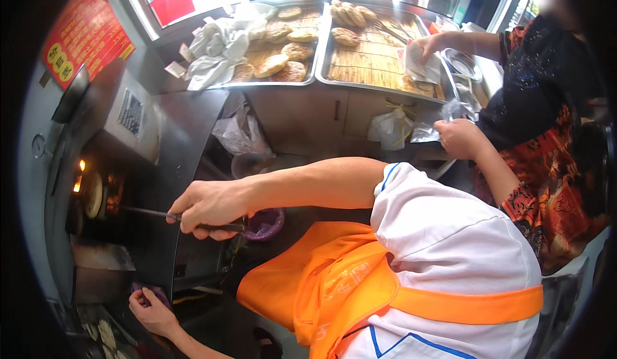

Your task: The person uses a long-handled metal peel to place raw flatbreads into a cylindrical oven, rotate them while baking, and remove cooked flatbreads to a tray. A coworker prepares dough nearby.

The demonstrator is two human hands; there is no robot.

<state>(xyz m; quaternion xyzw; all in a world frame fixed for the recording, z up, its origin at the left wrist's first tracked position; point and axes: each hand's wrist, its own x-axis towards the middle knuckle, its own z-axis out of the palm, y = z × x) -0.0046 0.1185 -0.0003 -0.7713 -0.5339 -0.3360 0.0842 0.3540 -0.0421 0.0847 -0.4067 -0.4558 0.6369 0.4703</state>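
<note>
In the head view my right hand [209,209] grips the handle of a long thin metal tool [147,211]. The tool reaches left into the opening of a lit oven [103,245]; its tip is lost in the dark. Inside, near a flame [79,176], a round flatbread [94,195] shows edge-on. Lower down, my left hand [153,311] holds a purple cloth [149,292] at the edge of the dark metal counter.
Flatbreads lie on two mat-lined metal trays [318,77] by the window. A co-worker [525,94] at the right handles a paper bag [420,65] and a plastic bag [455,113]. A purple bin [265,224] stands below my right forearm. Pale dough pieces [106,335] lie at lower left.
</note>
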